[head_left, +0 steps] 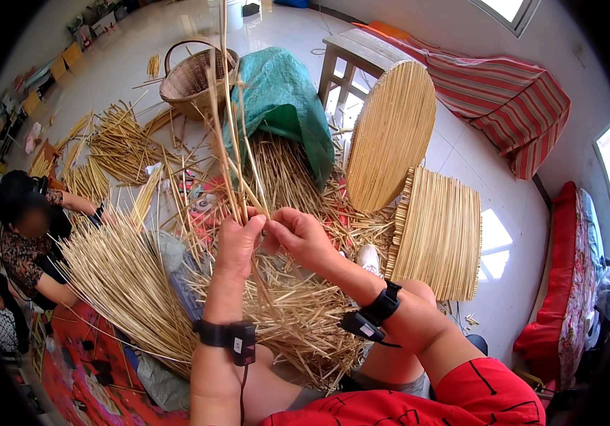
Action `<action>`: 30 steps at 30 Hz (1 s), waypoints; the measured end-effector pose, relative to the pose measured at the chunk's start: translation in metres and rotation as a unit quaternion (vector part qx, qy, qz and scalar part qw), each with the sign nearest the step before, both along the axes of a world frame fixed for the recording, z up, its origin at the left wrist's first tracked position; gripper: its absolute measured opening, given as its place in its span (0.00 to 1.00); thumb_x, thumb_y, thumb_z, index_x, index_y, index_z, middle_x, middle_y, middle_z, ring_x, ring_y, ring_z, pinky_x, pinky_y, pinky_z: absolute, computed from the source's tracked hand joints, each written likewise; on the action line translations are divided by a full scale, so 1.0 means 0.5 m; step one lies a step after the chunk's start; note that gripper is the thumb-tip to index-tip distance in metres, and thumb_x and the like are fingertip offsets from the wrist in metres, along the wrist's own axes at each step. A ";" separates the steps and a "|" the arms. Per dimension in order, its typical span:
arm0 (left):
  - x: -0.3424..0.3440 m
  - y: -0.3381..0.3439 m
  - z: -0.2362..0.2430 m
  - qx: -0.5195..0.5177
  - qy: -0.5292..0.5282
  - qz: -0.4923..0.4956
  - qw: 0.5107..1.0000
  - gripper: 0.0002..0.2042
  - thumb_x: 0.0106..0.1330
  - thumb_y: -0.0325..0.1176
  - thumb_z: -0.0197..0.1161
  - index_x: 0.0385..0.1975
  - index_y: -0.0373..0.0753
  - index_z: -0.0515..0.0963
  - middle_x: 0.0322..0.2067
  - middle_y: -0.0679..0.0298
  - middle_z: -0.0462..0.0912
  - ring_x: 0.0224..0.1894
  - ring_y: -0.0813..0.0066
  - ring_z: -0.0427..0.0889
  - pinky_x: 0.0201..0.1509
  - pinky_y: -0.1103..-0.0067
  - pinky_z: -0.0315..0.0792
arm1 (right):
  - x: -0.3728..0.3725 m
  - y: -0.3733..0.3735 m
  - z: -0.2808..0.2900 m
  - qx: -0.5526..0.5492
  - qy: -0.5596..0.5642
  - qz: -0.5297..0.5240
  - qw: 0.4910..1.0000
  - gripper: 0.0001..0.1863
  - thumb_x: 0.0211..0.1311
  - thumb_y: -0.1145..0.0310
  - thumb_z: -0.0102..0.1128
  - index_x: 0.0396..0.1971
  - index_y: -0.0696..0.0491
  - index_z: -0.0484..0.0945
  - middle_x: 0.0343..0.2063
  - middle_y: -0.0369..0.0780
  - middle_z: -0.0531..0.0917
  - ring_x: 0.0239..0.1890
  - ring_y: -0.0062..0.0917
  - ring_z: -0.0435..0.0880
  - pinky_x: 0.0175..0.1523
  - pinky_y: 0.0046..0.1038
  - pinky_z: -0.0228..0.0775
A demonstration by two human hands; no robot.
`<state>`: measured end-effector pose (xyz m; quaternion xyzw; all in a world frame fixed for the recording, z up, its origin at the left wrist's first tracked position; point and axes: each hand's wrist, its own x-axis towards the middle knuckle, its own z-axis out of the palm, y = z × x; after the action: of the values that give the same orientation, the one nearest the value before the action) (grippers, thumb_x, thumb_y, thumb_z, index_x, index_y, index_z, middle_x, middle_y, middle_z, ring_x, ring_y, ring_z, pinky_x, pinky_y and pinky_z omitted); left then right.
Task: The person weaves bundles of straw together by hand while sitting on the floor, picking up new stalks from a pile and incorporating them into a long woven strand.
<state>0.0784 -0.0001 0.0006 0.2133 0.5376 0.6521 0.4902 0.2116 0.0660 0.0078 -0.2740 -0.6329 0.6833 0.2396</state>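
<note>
Several long dry straw stalks (228, 142) stand upright in front of me, their lower ends gripped in my left hand (236, 240). My right hand (299, 236) is closed beside it, thumb and fingers pinching a stalk where the two hands meet. The exact pinch point is partly hidden by the fingers. Below my hands spreads a heap of loose cut straw (301, 330). A big sheaf of long straw (123, 284) lies to the left of my left forearm. Just beyond my hands, more stalks stick out of a green woven sack (276, 78).
Behind lies a wicker basket (190, 89) with a handle. An oval straw panel (393, 135) leans near a wooden stool (363, 50), with a rectangular straw panel (438, 234) to its right. A co-worker (28, 248) sits at left. Red-striped cloth (504, 96) drapes far right.
</note>
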 end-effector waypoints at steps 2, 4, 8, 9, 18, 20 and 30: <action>0.000 0.001 -0.002 0.002 -0.032 0.000 0.999 0.02 0.59 0.26 0.59 0.30 0.37 0.75 0.24 0.71 0.75 0.25 0.85 0.72 0.25 0.87 0.68 | 0.001 0.000 0.003 -0.034 0.027 0.007 0.999 0.09 0.67 0.68 0.49 0.33 0.59 0.72 0.24 0.37 0.81 0.24 0.16 0.79 0.29 0.19 0.71; -0.001 0.002 0.006 0.003 -0.038 -0.009 0.999 0.02 0.59 0.26 0.59 0.30 0.38 0.74 0.24 0.71 0.75 0.23 0.85 0.72 0.23 0.87 0.68 | -0.003 0.001 -0.008 -0.085 0.072 0.012 0.994 0.09 0.68 0.68 0.48 0.34 0.58 0.72 0.25 0.36 0.82 0.24 0.16 0.79 0.29 0.18 0.71; 0.014 0.007 0.003 -0.017 -0.057 0.052 0.997 0.01 0.59 0.26 0.59 0.29 0.39 0.74 0.22 0.72 0.74 0.19 0.86 0.69 0.19 0.88 0.63 | -0.008 -0.003 -0.007 -0.127 0.050 -0.024 0.990 0.10 0.69 0.66 0.47 0.35 0.58 0.72 0.26 0.37 0.82 0.26 0.16 0.79 0.31 0.17 0.70; 0.009 0.004 -0.002 -0.012 -0.048 0.038 0.998 0.01 0.59 0.26 0.59 0.29 0.39 0.74 0.22 0.72 0.73 0.18 0.87 0.68 0.19 0.88 0.61 | -0.008 -0.005 0.000 -0.150 0.039 -0.051 0.987 0.10 0.69 0.66 0.46 0.35 0.58 0.72 0.27 0.37 0.82 0.26 0.16 0.79 0.32 0.18 0.70; 0.005 -0.009 0.027 -0.048 0.058 -0.021 0.997 0.04 0.55 0.27 0.64 0.29 0.37 0.76 0.20 0.75 0.72 0.18 0.89 0.65 0.21 0.89 0.58 | -0.006 0.022 -0.025 -0.089 0.061 -0.153 0.982 0.10 0.67 0.66 0.49 0.36 0.58 0.74 0.25 0.37 0.80 0.24 0.16 0.75 0.30 0.18 0.68; -0.002 -0.013 0.041 -0.102 0.113 -0.097 0.983 0.05 0.54 0.27 0.65 0.29 0.36 0.77 0.21 0.75 0.73 0.20 0.88 0.67 0.24 0.88 0.61 | -0.001 0.032 -0.029 -0.049 0.067 -0.205 0.975 0.10 0.67 0.66 0.49 0.36 0.58 0.74 0.25 0.36 0.78 0.26 0.16 0.74 0.32 0.19 0.67; 0.016 -0.008 0.027 -0.092 0.082 -0.199 0.972 0.07 0.56 0.32 0.67 0.28 0.36 0.78 0.22 0.72 0.76 0.22 0.86 0.70 0.27 0.86 0.64 | 0.031 0.074 -0.001 -0.039 0.060 -0.222 0.972 0.16 0.69 0.62 0.42 0.38 0.58 0.75 0.25 0.33 0.75 0.25 0.13 0.68 0.31 0.18 0.60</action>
<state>0.0863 -0.0043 0.0144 0.3230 0.5804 0.4699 0.5814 0.2269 0.1030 0.0074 -0.3754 -0.5133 0.6524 0.4122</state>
